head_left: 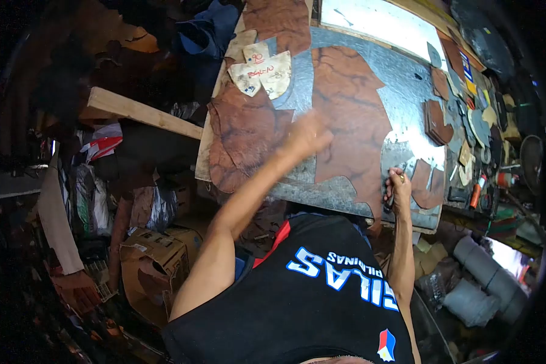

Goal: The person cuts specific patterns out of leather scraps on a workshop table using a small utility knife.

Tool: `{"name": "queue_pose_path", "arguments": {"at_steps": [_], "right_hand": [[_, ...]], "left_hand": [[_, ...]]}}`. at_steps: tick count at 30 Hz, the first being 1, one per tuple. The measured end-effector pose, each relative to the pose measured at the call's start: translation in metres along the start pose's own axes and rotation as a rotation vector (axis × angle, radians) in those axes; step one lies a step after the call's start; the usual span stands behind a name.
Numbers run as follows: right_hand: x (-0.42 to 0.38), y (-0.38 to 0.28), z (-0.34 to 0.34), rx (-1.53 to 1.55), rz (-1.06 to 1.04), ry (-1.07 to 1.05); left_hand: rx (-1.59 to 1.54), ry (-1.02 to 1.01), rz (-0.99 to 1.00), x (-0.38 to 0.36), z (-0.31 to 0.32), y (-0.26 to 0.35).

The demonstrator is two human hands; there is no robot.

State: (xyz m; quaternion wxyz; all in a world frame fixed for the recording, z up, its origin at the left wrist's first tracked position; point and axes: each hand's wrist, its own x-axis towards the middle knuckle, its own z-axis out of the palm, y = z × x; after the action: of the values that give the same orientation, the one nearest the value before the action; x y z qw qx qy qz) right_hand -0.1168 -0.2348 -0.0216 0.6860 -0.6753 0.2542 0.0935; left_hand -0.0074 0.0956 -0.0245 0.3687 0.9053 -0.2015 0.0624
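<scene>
A large leather sheet [352, 115] lies on the metal-topped workbench [406, 91]. Left of the leather sheet sit paper patterns [262, 71] on another hide [246, 136]; right of it lie small cut pieces [438, 121]. Cardboard boxes [158, 255] stand below the workbench's left edge.

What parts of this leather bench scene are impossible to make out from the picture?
Head view only:
- Left hand: motion-blurred over the brown leather sheet; its fingers and grip cannot be told.
- Right hand: closed on a dark tool, mostly hidden by the fingers.
- Paper patterns: handwriting too small to read.
- Clutter at the right edge: small and lens-distorted.
</scene>
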Motion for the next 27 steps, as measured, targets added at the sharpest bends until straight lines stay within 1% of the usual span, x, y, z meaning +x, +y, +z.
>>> {"name": "queue_pose_path", "arguments": {"at_steps": [1, 2, 3, 4, 5, 6, 7, 9, 13, 15, 16, 17, 19, 20, 21, 22, 23, 24, 25, 27], "right_hand": [[0.000, 0.001, 0.000, -0.014, -0.003, -0.001], [0.000, 0.001, -0.001, -0.009, -0.001, -0.005], [-0.001, 0.002, 0.000, -0.010, -0.004, -0.009], [-0.001, 0.001, 0.001, -0.020, 0.000, -0.012], [-0.001, -0.001, 0.001, -0.030, 0.004, -0.014], [-0.001, -0.001, 0.001, -0.031, -0.002, -0.011], [-0.001, -0.002, 0.001, -0.016, 0.007, -0.013], [-0.001, -0.003, 0.000, -0.001, 0.018, -0.006], [-0.002, -0.005, 0.001, 0.011, 0.018, -0.032], [0.000, -0.004, 0.000, 0.015, 0.017, -0.038], [-0.001, -0.004, 0.000, 0.016, 0.019, -0.037], [-0.001, -0.006, 0.000, 0.015, 0.027, -0.041], [-0.002, -0.009, 0.000, 0.012, 0.038, -0.048], [-0.002, -0.010, 0.000, 0.021, 0.036, -0.047], [-0.002, -0.009, 0.001, 0.028, 0.036, -0.047], [-0.001, -0.008, 0.000, 0.025, 0.041, -0.052], [-0.001, -0.007, -0.001, 0.032, 0.039, -0.059], [0.000, -0.006, -0.002, 0.038, 0.035, -0.066], [0.001, -0.005, -0.004, 0.034, 0.038, -0.071], [0.004, -0.004, -0.006, 0.014, 0.044, -0.064]], "left_hand": [[0.261, -0.024, -0.091, 0.024, -0.031, -0.027], [0.343, 0.047, -0.284, 0.040, -0.044, -0.067], [0.449, 0.171, -0.286, 0.051, -0.058, -0.112], [0.538, 0.135, -0.438, 0.062, -0.073, -0.147], [0.518, 0.194, -0.647, 0.072, -0.084, -0.164], [0.459, 0.120, -0.783, 0.082, -0.096, -0.190], [0.454, 0.057, -0.833, 0.087, -0.107, -0.193], [0.381, 0.044, -0.919, 0.099, -0.112, -0.197], [0.395, 0.038, -0.927, 0.106, -0.122, -0.207], [0.272, 0.208, -0.951, 0.105, -0.133, -0.211], [0.285, 0.301, -0.929, 0.105, -0.132, -0.225], [0.285, 0.298, -0.930, 0.107, -0.132, -0.244], [-0.479, 0.266, -0.692, 0.111, -0.134, -0.284], [-0.682, 0.362, -0.722, 0.116, -0.154, -0.221], [-0.765, 0.340, -0.726, 0.125, -0.167, -0.200], [-0.697, 0.371, -0.716, 0.131, -0.185, -0.146], [-0.647, 0.373, -0.620, 0.142, -0.190, -0.143], [-0.676, 0.356, -0.513, 0.154, -0.197, -0.135], [-0.556, 0.372, -0.396, 0.159, -0.208, -0.101], [-0.336, 0.384, -0.318, 0.181, -0.227, -0.084]]}}
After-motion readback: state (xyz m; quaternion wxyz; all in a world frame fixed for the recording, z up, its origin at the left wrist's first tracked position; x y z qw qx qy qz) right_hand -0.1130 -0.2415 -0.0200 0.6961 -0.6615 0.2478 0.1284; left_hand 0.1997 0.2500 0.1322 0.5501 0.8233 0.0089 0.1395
